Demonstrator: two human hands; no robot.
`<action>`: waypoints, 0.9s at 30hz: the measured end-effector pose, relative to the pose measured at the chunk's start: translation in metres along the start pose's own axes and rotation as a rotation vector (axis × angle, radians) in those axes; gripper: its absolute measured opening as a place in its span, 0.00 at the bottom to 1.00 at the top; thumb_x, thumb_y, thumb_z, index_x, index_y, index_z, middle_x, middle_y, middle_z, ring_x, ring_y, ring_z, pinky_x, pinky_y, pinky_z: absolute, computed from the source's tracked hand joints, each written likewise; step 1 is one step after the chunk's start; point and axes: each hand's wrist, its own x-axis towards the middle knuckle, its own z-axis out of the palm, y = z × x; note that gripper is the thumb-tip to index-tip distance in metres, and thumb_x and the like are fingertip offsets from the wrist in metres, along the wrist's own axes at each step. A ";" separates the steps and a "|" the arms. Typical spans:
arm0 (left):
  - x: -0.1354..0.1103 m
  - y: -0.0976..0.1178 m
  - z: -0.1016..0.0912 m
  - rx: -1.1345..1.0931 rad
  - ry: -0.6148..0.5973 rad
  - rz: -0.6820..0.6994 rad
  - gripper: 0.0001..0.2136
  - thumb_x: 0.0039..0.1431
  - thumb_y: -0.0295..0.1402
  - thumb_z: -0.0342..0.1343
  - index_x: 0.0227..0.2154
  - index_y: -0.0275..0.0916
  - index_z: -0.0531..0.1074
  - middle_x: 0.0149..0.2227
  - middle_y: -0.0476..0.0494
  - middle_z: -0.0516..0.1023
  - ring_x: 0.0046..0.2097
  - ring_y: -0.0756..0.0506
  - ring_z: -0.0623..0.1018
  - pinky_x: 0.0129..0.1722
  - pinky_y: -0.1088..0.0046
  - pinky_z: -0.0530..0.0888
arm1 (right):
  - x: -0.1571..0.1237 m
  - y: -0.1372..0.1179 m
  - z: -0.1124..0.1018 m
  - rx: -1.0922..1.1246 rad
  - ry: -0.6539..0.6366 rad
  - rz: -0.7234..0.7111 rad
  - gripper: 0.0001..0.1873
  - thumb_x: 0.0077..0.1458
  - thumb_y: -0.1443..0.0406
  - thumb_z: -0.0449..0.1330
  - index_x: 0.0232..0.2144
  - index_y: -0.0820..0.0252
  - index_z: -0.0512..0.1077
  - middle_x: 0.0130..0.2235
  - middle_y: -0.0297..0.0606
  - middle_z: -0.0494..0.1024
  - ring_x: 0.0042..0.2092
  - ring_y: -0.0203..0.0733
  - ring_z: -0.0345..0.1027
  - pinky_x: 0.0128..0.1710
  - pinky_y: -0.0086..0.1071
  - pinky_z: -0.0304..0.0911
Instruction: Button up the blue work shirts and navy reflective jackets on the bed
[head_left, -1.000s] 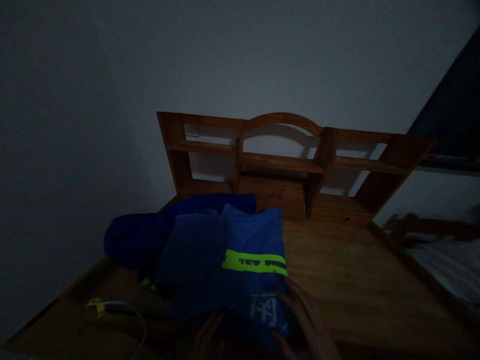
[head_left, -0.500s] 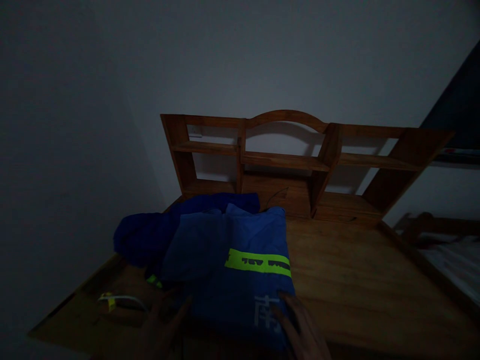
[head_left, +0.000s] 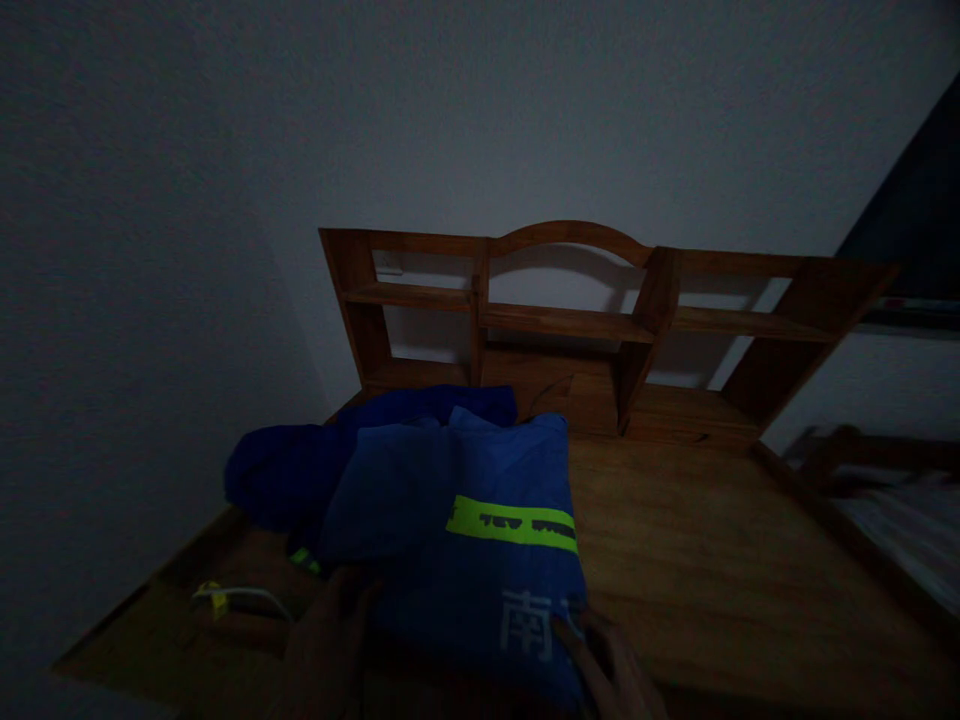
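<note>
A folded blue work jacket (head_left: pixel 480 590) lies on the wooden desktop, with a yellow-green strip across it and white characters near its lower right edge. My left hand (head_left: pixel 330 630) is at its lower left edge, thumb and fingers drawn together on the cloth; darkness hides part of the grip. At the lower right edge, my right hand (head_left: pixel 615 660) has its fingers closed on the fabric beside the white lettering. Behind and left of the jacket, a bunched darker blue cloth (head_left: pixel 277 470) is partly covered by it.
A wooden shelf unit (head_left: pixel 562 322) stands at the back of the desktop (head_left: pixel 697 540), against the wall. A pale cable (head_left: pixel 251 592) with a yellow tag lies at the left front. Past the desk's right edge is a wooden frame with pale fabric (head_left: pixel 911 525). The room is dim.
Fingers of both hands have come closer together on the jacket's lower edges. The cloth by the right hand has shifted, and more of the white lettering shows.
</note>
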 end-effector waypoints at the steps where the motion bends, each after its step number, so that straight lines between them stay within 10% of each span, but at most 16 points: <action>1: 0.001 0.001 0.000 0.011 -0.003 -0.017 0.18 0.57 0.48 0.44 0.41 0.43 0.70 0.42 0.42 0.76 0.43 0.38 0.76 0.40 0.63 0.70 | 0.000 -0.002 0.000 0.013 0.014 0.006 0.25 0.54 0.67 0.52 0.55 0.52 0.64 0.48 0.46 0.70 0.49 0.48 0.67 0.42 0.35 0.69; 9: 0.012 -0.003 0.007 0.192 0.076 0.208 0.16 0.57 0.42 0.44 0.38 0.37 0.71 0.42 0.37 0.74 0.46 0.38 0.72 0.48 0.61 0.67 | 0.003 0.003 -0.012 0.000 -0.015 -0.038 0.28 0.52 0.69 0.51 0.57 0.54 0.62 0.47 0.46 0.71 0.46 0.45 0.69 0.40 0.30 0.70; 17: 0.013 0.011 -0.015 -0.007 -0.127 0.145 0.16 0.48 0.44 0.52 0.35 0.38 0.72 0.42 0.38 0.76 0.48 0.34 0.73 0.46 0.62 0.70 | -0.010 0.005 -0.007 -0.086 -0.024 -0.035 0.30 0.49 0.69 0.52 0.57 0.58 0.62 0.48 0.49 0.69 0.45 0.47 0.71 0.37 0.30 0.71; 27: -0.016 0.058 -0.013 -0.560 -0.246 0.049 0.16 0.41 0.39 0.60 0.35 0.39 0.75 0.39 0.42 0.78 0.49 0.37 0.73 0.48 0.60 0.71 | 0.011 0.016 -0.030 0.337 0.189 0.577 0.21 0.57 0.62 0.49 0.53 0.58 0.66 0.53 0.40 0.68 0.53 0.45 0.64 0.50 0.38 0.65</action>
